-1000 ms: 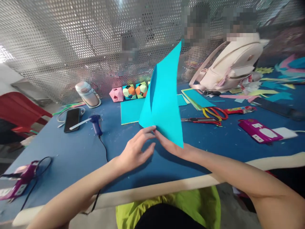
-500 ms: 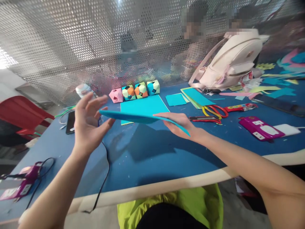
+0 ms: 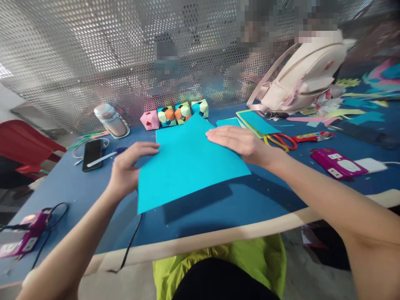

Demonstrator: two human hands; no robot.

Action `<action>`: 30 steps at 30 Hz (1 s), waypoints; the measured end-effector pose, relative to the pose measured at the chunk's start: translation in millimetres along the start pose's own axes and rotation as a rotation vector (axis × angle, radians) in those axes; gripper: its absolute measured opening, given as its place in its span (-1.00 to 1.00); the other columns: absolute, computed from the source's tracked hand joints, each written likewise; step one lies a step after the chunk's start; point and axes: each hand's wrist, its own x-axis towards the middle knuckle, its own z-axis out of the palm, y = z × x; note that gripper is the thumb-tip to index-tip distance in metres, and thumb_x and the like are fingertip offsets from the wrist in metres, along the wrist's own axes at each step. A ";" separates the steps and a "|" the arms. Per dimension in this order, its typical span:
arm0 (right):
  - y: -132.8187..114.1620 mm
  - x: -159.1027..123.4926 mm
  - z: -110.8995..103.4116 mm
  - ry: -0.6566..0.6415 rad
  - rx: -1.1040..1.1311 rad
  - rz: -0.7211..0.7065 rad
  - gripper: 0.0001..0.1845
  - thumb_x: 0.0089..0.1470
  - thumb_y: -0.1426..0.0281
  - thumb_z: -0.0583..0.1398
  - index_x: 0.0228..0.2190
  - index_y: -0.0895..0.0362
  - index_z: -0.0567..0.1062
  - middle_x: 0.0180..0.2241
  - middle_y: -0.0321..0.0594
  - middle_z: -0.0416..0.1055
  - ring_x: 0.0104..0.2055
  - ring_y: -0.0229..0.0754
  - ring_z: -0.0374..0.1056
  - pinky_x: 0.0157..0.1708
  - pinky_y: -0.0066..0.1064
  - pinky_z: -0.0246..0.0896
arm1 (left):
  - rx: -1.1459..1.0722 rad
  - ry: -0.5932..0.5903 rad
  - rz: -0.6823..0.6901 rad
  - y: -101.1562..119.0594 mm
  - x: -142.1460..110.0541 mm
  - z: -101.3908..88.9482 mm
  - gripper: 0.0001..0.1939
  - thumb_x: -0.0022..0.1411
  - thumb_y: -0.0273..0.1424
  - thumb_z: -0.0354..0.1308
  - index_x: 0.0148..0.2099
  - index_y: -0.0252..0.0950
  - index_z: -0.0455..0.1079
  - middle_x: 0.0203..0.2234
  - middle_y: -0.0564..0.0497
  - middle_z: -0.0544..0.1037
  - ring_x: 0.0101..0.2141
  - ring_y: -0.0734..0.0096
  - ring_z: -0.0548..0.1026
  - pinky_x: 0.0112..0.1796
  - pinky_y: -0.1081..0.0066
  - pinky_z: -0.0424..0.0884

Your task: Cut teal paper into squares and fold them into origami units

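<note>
A bright blue sheet of paper [image 3: 190, 166] is held above the table, its broad face turned up and its near edge raised over its own shadow. My left hand [image 3: 133, 164] grips the left edge, fingers on top and thumb hidden. On the right edge, my right hand [image 3: 240, 143] lies with its fingers together over the top; its thumb is out of sight. Behind the held sheet, part of another blue sheet [image 3: 164, 135] shows on the table. Folded paper balls [image 3: 175, 114] in pink, green, orange and blue stand in a row at the back.
Scissors [image 3: 289, 141] and stacked coloured paper [image 3: 259, 123] lie to the right, with a purple power strip [image 3: 339, 163] beyond. A pale backpack [image 3: 300, 79] leans near the mesh screen. Left are a phone [image 3: 92, 154], a bottle [image 3: 111, 121] and another purple power strip [image 3: 26, 235].
The sheet has turned from nearly edge-on to showing its broad face, and its near edge has come down toward me. My left hand has lowered, its raised fingers now resting on the sheet.
</note>
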 end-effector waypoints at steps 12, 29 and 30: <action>51.5 -79.6 61.7 -0.339 0.039 0.046 -0.60 0.21 0.39 0.10 0.07 0.10 0.40 0.11 -0.13 0.37 0.20 -0.10 0.22 0.21 -0.10 0.13 | 0.023 -0.619 0.082 -11.1 -76.6 39.0 -0.55 0.21 -0.57 0.01 0.14 -0.25 0.34 0.13 -0.21 0.39 0.16 0.14 0.33 0.13 0.06 0.30; 27.3 -78.1 58.7 -0.075 0.132 0.428 -0.68 0.20 0.21 0.08 -0.44 0.07 0.53 -0.36 -0.19 0.50 -0.26 -0.11 0.39 -0.22 -0.25 0.26 | -0.022 -0.678 -0.246 -7.8 -64.8 42.6 -0.57 0.16 -0.47 0.03 0.10 -0.28 0.32 0.00 -0.15 0.46 0.00 0.20 0.42 0.02 0.24 0.38; 26.3 -76.0 59.6 -0.065 0.132 0.462 -0.64 0.19 0.18 0.08 -0.50 0.08 0.50 -0.41 -0.19 0.47 -0.29 -0.11 0.36 -0.26 -0.27 0.25 | -0.024 -0.655 -0.328 -6.5 -62.6 44.2 -0.65 0.19 -0.39 0.04 0.04 -0.30 0.36 -0.07 -0.12 0.49 -0.07 0.23 0.46 -0.06 0.29 0.42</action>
